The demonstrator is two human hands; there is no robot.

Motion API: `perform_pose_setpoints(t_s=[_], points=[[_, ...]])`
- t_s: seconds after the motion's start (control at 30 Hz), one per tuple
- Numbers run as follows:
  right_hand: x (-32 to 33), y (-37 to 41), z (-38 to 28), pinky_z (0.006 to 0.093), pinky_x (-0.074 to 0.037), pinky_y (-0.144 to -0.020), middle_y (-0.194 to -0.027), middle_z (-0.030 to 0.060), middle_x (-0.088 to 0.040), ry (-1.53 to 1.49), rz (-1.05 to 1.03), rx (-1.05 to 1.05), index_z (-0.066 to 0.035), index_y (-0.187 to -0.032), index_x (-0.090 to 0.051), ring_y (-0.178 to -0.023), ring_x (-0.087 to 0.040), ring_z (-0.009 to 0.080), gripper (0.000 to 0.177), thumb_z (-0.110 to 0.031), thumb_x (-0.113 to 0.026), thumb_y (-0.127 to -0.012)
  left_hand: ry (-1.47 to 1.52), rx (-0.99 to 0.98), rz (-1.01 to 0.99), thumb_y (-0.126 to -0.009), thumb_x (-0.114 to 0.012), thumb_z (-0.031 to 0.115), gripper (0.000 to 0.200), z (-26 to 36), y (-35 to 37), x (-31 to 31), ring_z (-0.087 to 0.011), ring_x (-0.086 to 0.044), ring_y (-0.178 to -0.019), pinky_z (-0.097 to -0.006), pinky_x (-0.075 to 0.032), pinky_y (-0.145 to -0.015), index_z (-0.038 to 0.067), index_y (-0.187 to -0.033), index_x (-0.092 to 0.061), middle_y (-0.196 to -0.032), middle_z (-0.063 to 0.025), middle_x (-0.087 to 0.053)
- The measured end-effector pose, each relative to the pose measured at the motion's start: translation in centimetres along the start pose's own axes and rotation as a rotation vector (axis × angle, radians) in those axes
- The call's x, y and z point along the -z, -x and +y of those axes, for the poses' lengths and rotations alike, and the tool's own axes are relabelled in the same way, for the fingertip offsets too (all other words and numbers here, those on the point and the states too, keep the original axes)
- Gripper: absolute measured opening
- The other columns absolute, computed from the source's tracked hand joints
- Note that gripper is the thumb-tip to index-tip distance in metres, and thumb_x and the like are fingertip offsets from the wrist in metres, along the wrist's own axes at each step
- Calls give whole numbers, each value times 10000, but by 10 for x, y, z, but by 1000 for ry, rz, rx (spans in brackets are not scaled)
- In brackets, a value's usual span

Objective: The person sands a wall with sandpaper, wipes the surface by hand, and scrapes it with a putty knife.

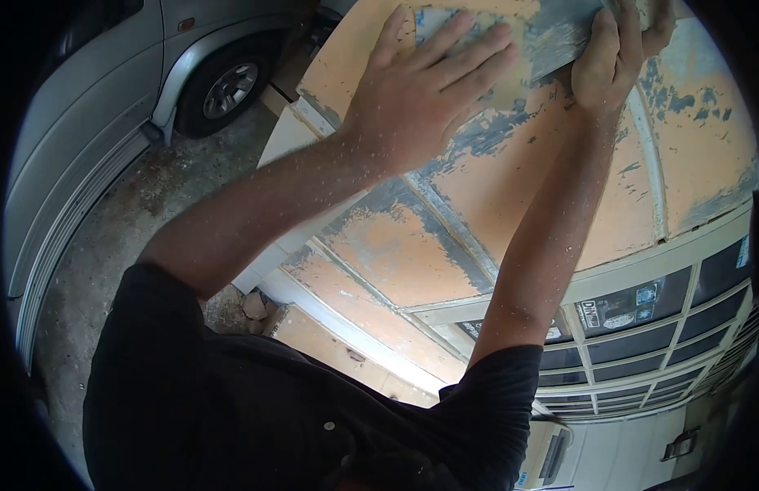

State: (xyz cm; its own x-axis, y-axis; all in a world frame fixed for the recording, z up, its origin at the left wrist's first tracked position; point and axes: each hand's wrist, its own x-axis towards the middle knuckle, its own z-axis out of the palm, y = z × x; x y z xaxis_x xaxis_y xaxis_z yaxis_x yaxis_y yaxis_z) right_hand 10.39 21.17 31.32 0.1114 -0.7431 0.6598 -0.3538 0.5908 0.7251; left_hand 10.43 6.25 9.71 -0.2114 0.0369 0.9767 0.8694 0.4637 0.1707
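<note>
Both hands on the grey board (553,31): left hand (428,98) spread flat, right hand (612,64) gripping its edge

Peeling orange panel (396,254), grey sanding block (551,33) atop

Soft daylight, heavy fisheye bending, dark vignetted corners, perhaps slight motion blur.

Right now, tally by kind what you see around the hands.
Hands: 2, left hand, right hand
Grey sheet: 1
Peeling orange door: 1
Glazed frame: 1
Silver car: 1
Total: 6
</note>
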Motion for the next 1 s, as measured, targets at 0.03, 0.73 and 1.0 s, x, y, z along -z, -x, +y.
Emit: perform_pose_setpoints(t_s=[0.03,0.73,1.0], points=[[0,0,-2,551,-109,-1274,-1673,248,-257,-42,1,-29,-36,-1378,-650,-1570,-175,414,459,-237,-466,-1008,-63,-1,-60,-932,-643,153,672,7,40,6,-238,-374,-1522,-663,-144,-1217,218,-1572,-450,-1644,-8,-424],[-3,7,5,588,-180,-1249,-1680,281,-193,-132,59,-102,-71,-1325,-685,-1555,-199,466,443,-256,-472,-984,-201,-210,-264,-1050,-507,314,431,-9,112,3,-207,-378,-1524,-701,10,-1227,280,-1472,-592,-1598,67,-491],[-9,-6,-21,428,-163,-1275,-1690,304,-141,-829,279,-140,41,-1645,-24,-1565,-208,356,699,-168,-396,-1092,-101,-108,-7,-989,-603,187,553,5,-42,14,-256,-362,-1534,-668,-3,-1235,205,-1534,-513,-1637,15,-438]])
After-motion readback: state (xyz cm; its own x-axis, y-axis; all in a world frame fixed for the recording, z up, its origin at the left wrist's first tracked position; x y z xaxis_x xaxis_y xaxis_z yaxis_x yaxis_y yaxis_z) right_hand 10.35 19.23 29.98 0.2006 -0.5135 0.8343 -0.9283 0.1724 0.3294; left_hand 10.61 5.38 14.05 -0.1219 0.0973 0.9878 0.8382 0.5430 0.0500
